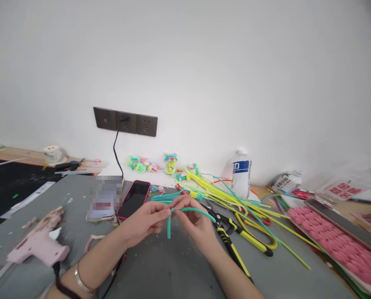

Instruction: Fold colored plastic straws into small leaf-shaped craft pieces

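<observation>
Both of my hands meet over the grey table top (pixel 160 270) and pinch one teal pipe cleaner (pixel 185 210). My left hand (pixel 146 221) grips it at a bend, with a short end hanging down. My right hand (pixel 194 220) holds the other stretch, which arcs off to the right. Yellow-handled pliers (pixel 235 241) lie just right of my right hand. A pink-cased phone (pixel 134 198) lies face up behind my left hand.
A pink glue gun (pixel 39 243) lies at the left with its black cord. Yellow and teal pipe cleaners (pixel 235 199) pile up at the back right beside a white bottle (pixel 241 174). A pack of pink pipe cleaners (pixel 338 249) sits far right. Wall sockets (pixel 125 121) are behind.
</observation>
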`<state>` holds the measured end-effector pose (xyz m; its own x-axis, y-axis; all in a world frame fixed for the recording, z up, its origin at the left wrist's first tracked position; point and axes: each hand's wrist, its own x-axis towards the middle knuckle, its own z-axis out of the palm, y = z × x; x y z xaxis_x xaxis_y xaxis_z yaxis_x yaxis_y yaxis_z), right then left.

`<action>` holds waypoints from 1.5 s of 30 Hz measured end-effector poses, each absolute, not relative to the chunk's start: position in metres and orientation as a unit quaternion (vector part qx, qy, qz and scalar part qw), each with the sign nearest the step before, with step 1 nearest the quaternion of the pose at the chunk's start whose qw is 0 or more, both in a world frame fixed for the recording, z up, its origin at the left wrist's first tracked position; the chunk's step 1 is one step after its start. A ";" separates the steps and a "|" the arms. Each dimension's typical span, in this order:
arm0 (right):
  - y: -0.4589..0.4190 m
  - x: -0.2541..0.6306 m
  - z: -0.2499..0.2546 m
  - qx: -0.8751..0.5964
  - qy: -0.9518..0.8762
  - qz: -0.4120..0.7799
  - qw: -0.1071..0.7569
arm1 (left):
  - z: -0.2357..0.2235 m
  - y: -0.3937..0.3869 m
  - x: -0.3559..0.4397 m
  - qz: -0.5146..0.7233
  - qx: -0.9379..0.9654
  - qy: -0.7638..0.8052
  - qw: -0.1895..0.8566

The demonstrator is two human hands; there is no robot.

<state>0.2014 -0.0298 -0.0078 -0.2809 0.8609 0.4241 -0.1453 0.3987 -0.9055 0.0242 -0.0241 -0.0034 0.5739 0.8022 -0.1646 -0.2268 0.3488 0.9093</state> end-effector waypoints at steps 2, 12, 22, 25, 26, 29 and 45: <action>-0.031 0.203 -0.008 -0.286 -0.662 0.442 0.534 | -0.004 -0.024 0.025 0.350 0.457 0.322 0.752; -0.034 0.202 -0.011 -0.310 -0.731 0.314 0.520 | -0.005 -0.026 0.033 0.420 0.437 0.341 0.719; -0.034 0.198 -0.011 -0.300 -0.780 0.208 0.508 | -0.011 -0.023 0.032 0.458 0.414 0.336 0.711; -0.035 0.198 -0.013 -0.293 -0.786 0.199 0.507 | -0.011 -0.023 0.031 0.460 0.414 0.336 0.710; -0.035 0.199 -0.014 -0.293 -0.789 0.199 0.503 | -0.011 -0.023 0.031 0.461 0.414 0.337 0.709; -0.035 0.201 -0.016 -0.292 -0.801 0.202 0.482 | -0.011 -0.022 0.031 0.464 0.407 0.339 0.711; -0.030 0.206 -0.010 -0.364 -0.594 0.422 0.580 | -0.004 -0.025 0.033 0.457 0.437 0.337 0.697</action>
